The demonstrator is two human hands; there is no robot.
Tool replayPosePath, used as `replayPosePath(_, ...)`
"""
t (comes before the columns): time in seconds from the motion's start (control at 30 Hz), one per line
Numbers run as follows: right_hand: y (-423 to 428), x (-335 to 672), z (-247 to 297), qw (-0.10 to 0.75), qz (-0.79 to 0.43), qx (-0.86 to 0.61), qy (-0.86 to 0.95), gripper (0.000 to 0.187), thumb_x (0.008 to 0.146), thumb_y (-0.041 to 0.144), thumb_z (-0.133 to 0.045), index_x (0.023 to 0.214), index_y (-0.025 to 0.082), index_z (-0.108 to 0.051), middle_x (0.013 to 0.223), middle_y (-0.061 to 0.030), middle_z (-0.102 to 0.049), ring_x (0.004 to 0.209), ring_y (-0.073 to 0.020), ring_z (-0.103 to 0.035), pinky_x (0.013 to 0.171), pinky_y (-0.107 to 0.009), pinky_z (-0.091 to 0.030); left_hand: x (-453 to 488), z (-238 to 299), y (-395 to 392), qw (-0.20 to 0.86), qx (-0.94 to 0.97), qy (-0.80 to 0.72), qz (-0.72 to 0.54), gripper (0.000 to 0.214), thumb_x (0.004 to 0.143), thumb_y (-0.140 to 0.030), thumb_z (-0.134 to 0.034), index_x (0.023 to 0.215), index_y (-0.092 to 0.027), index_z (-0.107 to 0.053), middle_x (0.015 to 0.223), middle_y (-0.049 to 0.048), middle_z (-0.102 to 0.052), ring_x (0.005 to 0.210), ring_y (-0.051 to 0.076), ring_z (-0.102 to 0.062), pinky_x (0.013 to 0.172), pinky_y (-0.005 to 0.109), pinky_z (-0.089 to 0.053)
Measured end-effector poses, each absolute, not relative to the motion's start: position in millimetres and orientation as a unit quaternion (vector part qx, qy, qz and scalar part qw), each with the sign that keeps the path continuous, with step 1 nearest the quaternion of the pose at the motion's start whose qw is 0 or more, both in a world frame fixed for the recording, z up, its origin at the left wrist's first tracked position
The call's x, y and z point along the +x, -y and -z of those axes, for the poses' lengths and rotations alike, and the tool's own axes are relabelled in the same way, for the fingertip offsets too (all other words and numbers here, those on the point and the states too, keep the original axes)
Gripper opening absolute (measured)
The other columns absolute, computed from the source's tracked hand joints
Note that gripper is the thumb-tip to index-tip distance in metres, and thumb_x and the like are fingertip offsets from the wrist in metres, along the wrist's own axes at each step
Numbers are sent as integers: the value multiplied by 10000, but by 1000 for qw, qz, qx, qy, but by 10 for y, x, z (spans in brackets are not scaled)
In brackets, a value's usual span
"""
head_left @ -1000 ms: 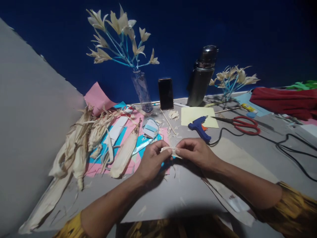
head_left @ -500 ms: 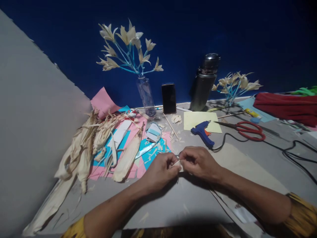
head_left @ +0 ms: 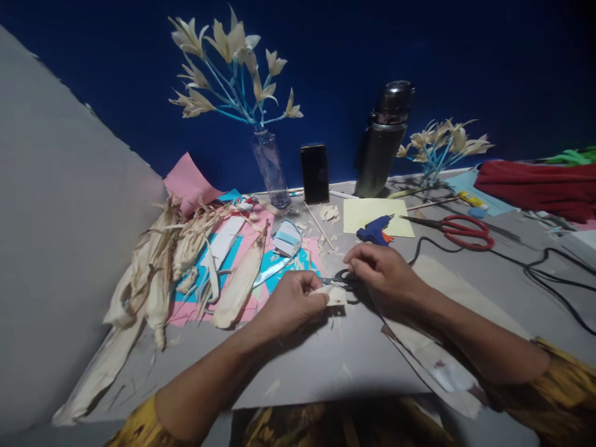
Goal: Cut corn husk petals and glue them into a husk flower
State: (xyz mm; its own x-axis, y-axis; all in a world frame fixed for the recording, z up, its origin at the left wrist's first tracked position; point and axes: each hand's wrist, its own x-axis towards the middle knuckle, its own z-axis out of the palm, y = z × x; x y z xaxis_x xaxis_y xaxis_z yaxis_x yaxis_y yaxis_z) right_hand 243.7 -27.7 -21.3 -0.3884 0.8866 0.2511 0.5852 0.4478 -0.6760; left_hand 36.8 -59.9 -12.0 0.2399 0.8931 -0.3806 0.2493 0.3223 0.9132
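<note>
My left hand (head_left: 300, 304) pinches a small pale piece of corn husk (head_left: 336, 295) between thumb and fingers, just above the table. Just behind the husk lies a pair of small black-handled scissors (head_left: 343, 274), its blades pointing left. My right hand (head_left: 379, 273) hovers at the scissors' handles, apart from the husk. Its thumb and fingers are curled together; whether anything is between them is hidden. Beyond that hand sits a blue glue gun (head_left: 375, 230), partly covered by it, at the edge of a pale yellow paper (head_left: 354, 214).
Dried corn husks (head_left: 139, 273) and coloured papers (head_left: 254, 304) spread on the left. A clear vase (head_left: 270, 167) with husk flowers, a phone (head_left: 315, 174) and a flask (head_left: 382, 143) stand by the wall. Red-handled scissors (head_left: 465, 232) and a black cable (head_left: 549, 273) lie right.
My right hand has let go of the husk piece and shifted right and upward. The left hand keeps hold of it. The small black scissors show more now, and the view has tilted slightly down.
</note>
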Motion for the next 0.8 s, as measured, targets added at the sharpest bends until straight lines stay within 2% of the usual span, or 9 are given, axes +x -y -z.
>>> replayPosePath(0.1,297,2423,182,296,-316,-417,799,189,905,266,-584,1017,172,-702,841,-34,-713,671,-147,-607,622,-246,-413,360,127,614,561,561,-550,-260,138,690,-234,-610,647,-202,-483,469,-50,-496,407,94,-451,422,206,-293)
replayPosePath(0.23,411,2302,281,254,-227,-373,863,142,878,200,-577,824,164,-703,751,-39,-702,659,-151,-597,639,-267,-364,362,146,633,496,625,-538,-272,160,788,-272,-577,667,-199,-504,526,-46,-486,487,105,-452,489,230,-323)
replayPosePath(0.4,497,2213,323,177,-147,-428,874,159,866,207,-561,789,178,-697,746,-43,-716,657,-168,-616,604,-292,-297,372,150,642,391,716,-520,-252,232,833,-260,-533,615,-194,-490,608,-23,-495,609,132,-456,594,267,-345)
replayPosePath(0.5,435,2254,272,130,-105,-486,858,171,864,234,-561,800,175,-708,776,-66,-733,672,-195,-629,588,-305,-271,362,112,657,412,698,-530,-250,253,838,-285,-551,611,-195,-485,579,-27,-487,568,124,-439,571,266,-338)
replayPosePath(0.57,352,2322,225,143,-100,-542,822,169,851,209,-557,831,161,-718,812,-85,-742,700,-207,-638,596,-301,-290,348,79,665,470,655,-538,-248,252,827,-303,-576,613,-192,-503,554,-26,-501,526,117,-445,536,256,-341)
replayPosePath(0.63,280,2386,176,201,-166,-579,773,190,863,187,-533,839,157,-720,823,-78,-744,713,-192,-641,618,-280,-339,337,61,666,517,604,-547,-263,248,820,-318,-590,621,-191,-512,534,-24,-519,488,113,-459,509,249,-351)
replayPosePath(0.7,261,2405,140,255,-286,-546,745,222,907,242,-520,865,159,-721,802,-54,-737,703,-173,-637,622,-259,-379,335,70,661,536,561,-559,-292,241,820,-336,-594,642,-197,-510,530,-25,-528,467,118,-478,491,247,-370)
replayPosePath(0.8,344,2326,151,244,-343,-461,781,210,897,318,-591,926,167,-733,749,-26,-714,649,-155,-601,596,-249,-363,347,114,660,516,560,-571,-306,237,819,-349,-602,655,-204,-513,523,-30,-519,464,124,-477,482,246,-368)
